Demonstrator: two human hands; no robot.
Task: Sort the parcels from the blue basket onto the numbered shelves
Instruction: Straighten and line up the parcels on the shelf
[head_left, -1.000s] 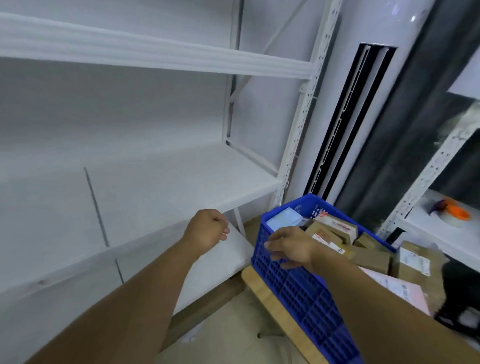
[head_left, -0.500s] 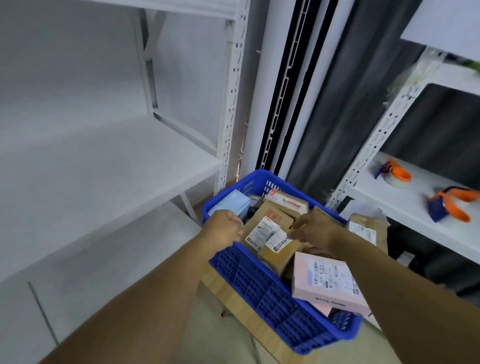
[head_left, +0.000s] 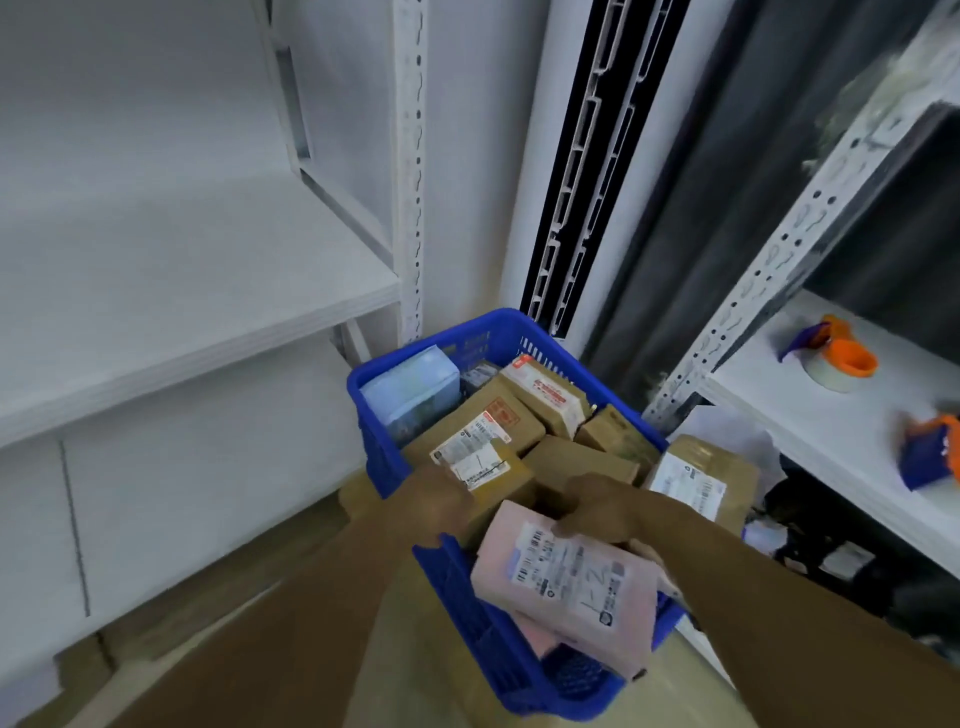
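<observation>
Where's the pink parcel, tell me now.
In the head view, the pink parcel lies at the near end of the blue basket, lower centre-right, just below the right hand and right of the left hand.

blue basket (head_left: 384, 447), pink parcel (head_left: 566, 587), brown boxes (head_left: 576, 462), white shelves (head_left: 182, 291).

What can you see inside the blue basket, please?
The blue basket holds several brown cardboard parcels, a light blue packet and a pink parcel on top. Both hands cover some boxes, and lower layers are hidden.
</observation>
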